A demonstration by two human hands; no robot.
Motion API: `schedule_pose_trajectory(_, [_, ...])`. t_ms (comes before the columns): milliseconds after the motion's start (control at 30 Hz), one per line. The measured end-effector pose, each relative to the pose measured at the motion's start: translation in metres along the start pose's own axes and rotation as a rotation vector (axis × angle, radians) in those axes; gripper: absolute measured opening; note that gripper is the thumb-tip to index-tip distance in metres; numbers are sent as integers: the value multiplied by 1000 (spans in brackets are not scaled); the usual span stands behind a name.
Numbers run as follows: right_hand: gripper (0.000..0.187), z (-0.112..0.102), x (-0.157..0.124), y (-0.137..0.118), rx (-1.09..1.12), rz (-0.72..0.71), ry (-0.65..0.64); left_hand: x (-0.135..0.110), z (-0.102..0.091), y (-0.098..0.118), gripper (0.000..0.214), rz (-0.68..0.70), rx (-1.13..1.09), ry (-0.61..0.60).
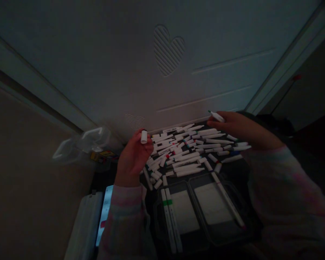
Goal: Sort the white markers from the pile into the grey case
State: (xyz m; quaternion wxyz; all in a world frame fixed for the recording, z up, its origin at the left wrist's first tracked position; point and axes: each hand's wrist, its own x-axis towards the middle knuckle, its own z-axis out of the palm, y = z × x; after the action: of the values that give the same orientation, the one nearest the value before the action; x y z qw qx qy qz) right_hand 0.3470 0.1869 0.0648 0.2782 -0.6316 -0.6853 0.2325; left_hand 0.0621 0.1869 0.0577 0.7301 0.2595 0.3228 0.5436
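Observation:
My left hand point(137, 153) is closed on a white marker cap point(143, 137), its open end toward me. On the other side, my right hand point(234, 126) grips an uncapped white marker point(217, 116) whose green tip points up and left. Between and below both hands lies a loose heap of white markers point(188, 157) and separate caps, many of the markers uncapped. Nearest me is an open plastic marker case point(189, 186). Two green-banded markers point(171, 216) lie in its left half, and a single marker point(227, 198) lies slantwise in the right half.
A pale door point(111, 65) with heart-shaped relief rises behind the heap. Clear plastic containers point(81, 144) stand at the left, with a small yellow box point(101, 156) beside them. A lit screen point(105, 213) is partly behind my left sleeve. The room is dim.

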Motion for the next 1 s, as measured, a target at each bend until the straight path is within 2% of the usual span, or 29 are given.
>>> schedule_pose_trajectory(100, [40, 0, -2, -4, 24, 14, -11, 2, -2, -4, 18, 90, 180, 38])
schedule_pose_trajectory(233, [39, 0, -3, -6, 42, 46, -34, 8, -13, -12, 25, 319, 781, 164])
schedule_pose_trajectory(300, [39, 0, -2, -5, 43, 44, -41, 12, -19, -16, 25, 346, 1133, 130])
schedule_pose_trajectory(367, [38, -1, -2, -4, 52, 42, -40, 14, -24, -21, 27, 317, 1471, 56])
schedule_pose_trajectory(467, [39, -2, -3, -6, 80, 45, -45, 18, -31, -27, 29, 292, 1787, -34])
schedule_pose_trajectory(767, [36, -3, -6, -10, 73, 43, -52, 27, -46, -34, 24, 173, 1948, -201])
schedule_pose_trajectory(1000, [36, -5, -7, -13, 50, 33, -43, 28, -47, -31, 24, 132, 2018, -222])
